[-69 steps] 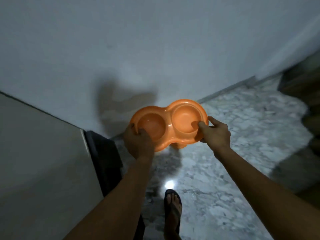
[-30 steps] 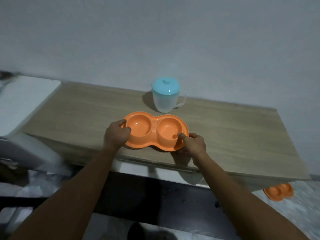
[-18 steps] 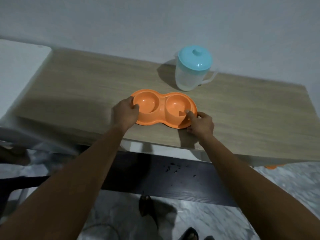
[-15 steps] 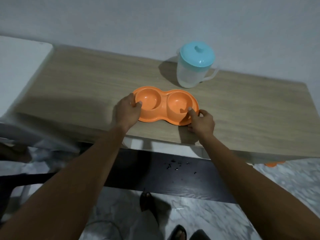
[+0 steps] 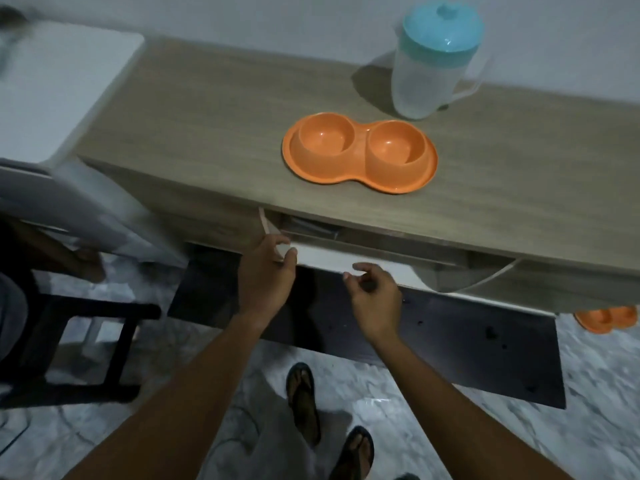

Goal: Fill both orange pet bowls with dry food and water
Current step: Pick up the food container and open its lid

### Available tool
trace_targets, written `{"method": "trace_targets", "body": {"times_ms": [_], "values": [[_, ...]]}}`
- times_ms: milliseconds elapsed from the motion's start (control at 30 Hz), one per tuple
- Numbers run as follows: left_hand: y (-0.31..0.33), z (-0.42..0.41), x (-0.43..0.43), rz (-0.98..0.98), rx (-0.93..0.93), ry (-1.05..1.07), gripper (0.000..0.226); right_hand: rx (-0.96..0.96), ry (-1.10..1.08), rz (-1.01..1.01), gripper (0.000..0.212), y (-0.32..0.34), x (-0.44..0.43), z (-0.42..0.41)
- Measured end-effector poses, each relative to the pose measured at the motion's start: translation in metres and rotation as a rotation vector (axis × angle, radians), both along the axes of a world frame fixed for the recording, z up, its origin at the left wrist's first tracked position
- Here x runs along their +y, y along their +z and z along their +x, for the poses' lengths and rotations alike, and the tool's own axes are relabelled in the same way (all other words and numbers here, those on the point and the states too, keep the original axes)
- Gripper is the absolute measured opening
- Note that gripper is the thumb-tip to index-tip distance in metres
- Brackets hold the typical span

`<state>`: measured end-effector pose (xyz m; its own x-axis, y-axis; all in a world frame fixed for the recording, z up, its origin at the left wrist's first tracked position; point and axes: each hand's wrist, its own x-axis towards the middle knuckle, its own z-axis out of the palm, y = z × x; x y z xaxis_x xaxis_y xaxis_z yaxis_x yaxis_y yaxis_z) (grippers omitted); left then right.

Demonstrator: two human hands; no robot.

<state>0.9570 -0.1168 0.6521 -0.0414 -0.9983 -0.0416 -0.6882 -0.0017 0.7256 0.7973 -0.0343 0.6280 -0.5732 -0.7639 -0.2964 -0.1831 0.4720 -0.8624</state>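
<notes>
Your left hand (image 5: 266, 271) grips the flat white drawer front (image 5: 325, 258), your right hand (image 5: 375, 299) loosely curled, empty, below the glossy orange double bowl (image 5: 360, 152).

The right end of the surface (image 5: 554, 188) runs off the picture's edge, and its front hides most of a second orange bowl (image 5: 606, 322) down on the floor (image 5: 519, 445). The drawer (image 5: 346, 263) is only partly out, and whatever lies inside is too dark to tell. The left hand (image 5: 266, 275) covers its near corner. I cannot tell whether the right hand (image 5: 374, 296) touches the drawer front. The pitcher (image 5: 426, 81) is frosted, so its contents are unclear. A white shape (image 5: 62, 81) at the left is blurred and cut off.
</notes>
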Motion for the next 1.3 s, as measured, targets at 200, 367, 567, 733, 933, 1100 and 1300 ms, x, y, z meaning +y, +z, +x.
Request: {"method": "trace_targets", "body": {"times_ms": [200, 367, 567, 733, 933, 1100, 1300], "values": [[-0.074, -0.002, -0.038, 0.096, 0.174, 0.034, 0.041, -0.155, -0.093, -0.005, 0.015, -0.077, -0.046, 0.009], [-0.136, -0.029, -0.089, 0.172, 0.309, 0.081, 0.040, -0.151, -0.248, -0.152, 0.021, -0.130, -0.099, 0.008], [-0.161, -0.037, -0.121, 0.346, 0.437, 0.226, 0.031, -0.375, -0.295, -0.157, 0.032, -0.157, -0.139, 0.010], [-0.132, -0.028, -0.092, 0.276, 0.556, 0.202, 0.014, -0.397, -0.348, -0.172, 0.035, -0.132, -0.111, 0.020], [-0.088, 0.003, -0.014, 0.317, 0.597, 0.296, 0.017, -0.377, -0.356, -0.223, 0.029, -0.069, -0.028, 0.035], [0.003, 0.017, 0.036, 0.326, 0.577, 0.404, 0.050, -0.400, -0.312, -0.169, 0.020, 0.028, 0.033, 0.033], [0.129, 0.015, 0.016, 0.445, 0.709, 0.207, 0.018, -0.346, -0.173, -0.264, 0.023, 0.142, 0.014, 0.011]]}}
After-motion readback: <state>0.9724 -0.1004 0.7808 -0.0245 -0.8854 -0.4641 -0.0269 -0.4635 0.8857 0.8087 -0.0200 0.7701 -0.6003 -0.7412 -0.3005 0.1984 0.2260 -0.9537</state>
